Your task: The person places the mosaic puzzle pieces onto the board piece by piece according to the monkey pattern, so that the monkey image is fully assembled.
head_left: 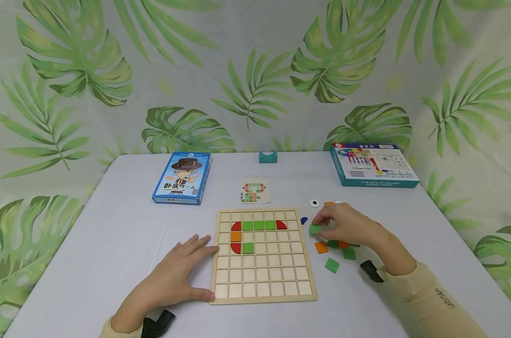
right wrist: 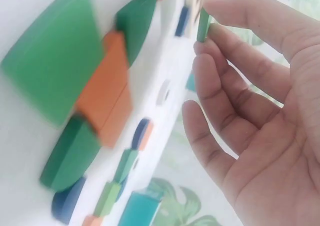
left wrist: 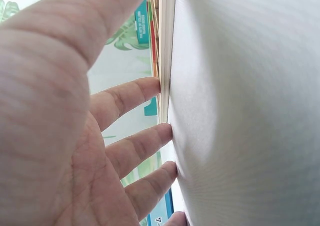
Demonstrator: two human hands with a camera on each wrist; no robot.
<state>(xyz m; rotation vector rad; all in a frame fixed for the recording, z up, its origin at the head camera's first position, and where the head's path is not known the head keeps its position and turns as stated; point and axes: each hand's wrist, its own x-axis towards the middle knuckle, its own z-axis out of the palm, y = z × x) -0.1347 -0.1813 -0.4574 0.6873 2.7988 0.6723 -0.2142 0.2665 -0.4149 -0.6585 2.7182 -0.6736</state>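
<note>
One board (head_left: pixel 263 261), white tabletop (head_left: pixel 116 225), leafy backdrop (head_left: pixel 255 89)

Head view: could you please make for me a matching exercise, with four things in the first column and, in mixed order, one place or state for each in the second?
Column 1
1. left hand
2. right hand
3. picture card
4. blue box

Column 2
A. just beyond the far edge of the grid board
B. touching the left edge of that board
C. at the back left of the table
D. pinching a green tile

Right pairs: 1-B, 2-D, 3-A, 4-C
</note>
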